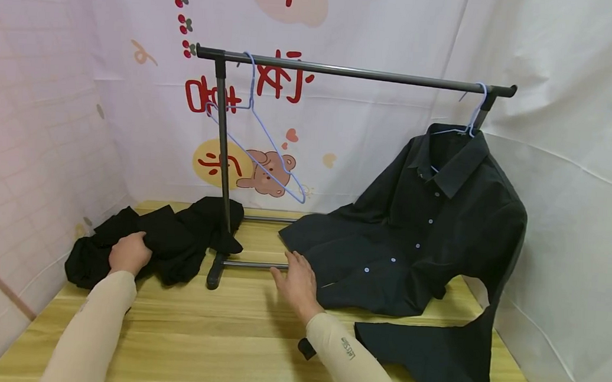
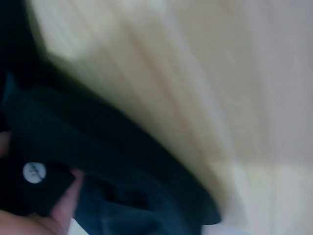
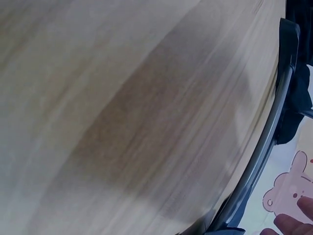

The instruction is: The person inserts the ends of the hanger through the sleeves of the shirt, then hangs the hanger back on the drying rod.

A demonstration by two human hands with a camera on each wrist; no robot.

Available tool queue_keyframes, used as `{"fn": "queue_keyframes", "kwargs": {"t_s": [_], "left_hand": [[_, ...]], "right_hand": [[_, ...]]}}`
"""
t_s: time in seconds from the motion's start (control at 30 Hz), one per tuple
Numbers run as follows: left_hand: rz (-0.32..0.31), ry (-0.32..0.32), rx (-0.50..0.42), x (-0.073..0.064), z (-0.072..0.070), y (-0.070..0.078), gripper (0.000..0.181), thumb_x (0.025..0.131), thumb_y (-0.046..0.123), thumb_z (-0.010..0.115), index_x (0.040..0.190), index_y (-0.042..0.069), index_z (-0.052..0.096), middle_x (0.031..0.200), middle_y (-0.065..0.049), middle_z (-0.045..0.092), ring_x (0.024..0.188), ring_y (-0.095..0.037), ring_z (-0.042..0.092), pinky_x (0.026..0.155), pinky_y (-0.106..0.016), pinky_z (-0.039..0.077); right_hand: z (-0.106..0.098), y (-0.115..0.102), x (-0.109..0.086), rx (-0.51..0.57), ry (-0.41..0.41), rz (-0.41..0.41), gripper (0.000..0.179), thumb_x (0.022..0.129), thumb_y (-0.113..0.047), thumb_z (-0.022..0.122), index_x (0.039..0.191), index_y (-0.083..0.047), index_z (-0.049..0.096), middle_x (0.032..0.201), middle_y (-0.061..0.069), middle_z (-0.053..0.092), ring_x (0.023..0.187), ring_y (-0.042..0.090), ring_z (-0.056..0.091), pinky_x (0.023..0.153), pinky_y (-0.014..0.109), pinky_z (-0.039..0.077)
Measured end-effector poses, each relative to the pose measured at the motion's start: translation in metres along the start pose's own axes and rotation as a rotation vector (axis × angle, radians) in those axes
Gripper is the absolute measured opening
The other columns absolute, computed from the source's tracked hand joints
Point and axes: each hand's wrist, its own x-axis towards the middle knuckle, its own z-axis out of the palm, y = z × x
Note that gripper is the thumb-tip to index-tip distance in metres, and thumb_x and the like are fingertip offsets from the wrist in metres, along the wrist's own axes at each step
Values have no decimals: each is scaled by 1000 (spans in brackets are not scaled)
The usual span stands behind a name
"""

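Note:
My left hand grips a crumpled black shirt lying at the table's left. In the left wrist view, fingers pinch the dark cloth beside a white button. My right hand holds nothing; its fingers are spread above the table, by the rack's lower bar. Just right of it, another black button shirt hangs from a blue hanger, its lower part spread over the table. Only the right fingertips show in the right wrist view.
A dark metal clothes rack stands across the table. A bare blue wire hanger hangs tilted near its left post. White printed cloth forms the back and side walls. One sleeve lies near the right front.

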Motion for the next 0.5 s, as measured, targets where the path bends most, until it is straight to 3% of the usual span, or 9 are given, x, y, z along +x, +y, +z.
{"fn": "queue_keyframes", "kwargs": {"t_s": [0.1,0.27,0.37,0.5], "left_hand": [[107,124,-53,-5,0,-4,40,98,8,49,134,-10,48,125,-42,45,101,-58,49,83,-67,40],[352,292,-128,-15,-5,0,35,88,-6,61,122,-8,59,122,-35,51,101,-57,50,84,-69,38],[511,340,-166,-25,-8,11,34,83,-12,65,116,-5,62,122,-30,54,103,-55,52,84,-68,40],[695,372,-213,-40,-2,37,38,75,-20,69,108,-3,65,117,-24,58,101,-49,57,81,-62,45]], "right_hand": [[1,1,1,7,2,4,59,98,-38,63,143,-4,50,148,20,45,139,38,37,109,56,31],[3,2,7,31,-34,10,65,97,-43,63,148,-7,45,151,18,41,139,38,37,108,56,33],[4,-1,10,103,-96,13,71,95,-46,64,152,-10,39,154,16,38,139,38,37,108,57,33],[5,-11,12,219,-191,-19,79,94,-46,66,156,-10,31,155,15,37,139,35,38,109,53,34]]}}
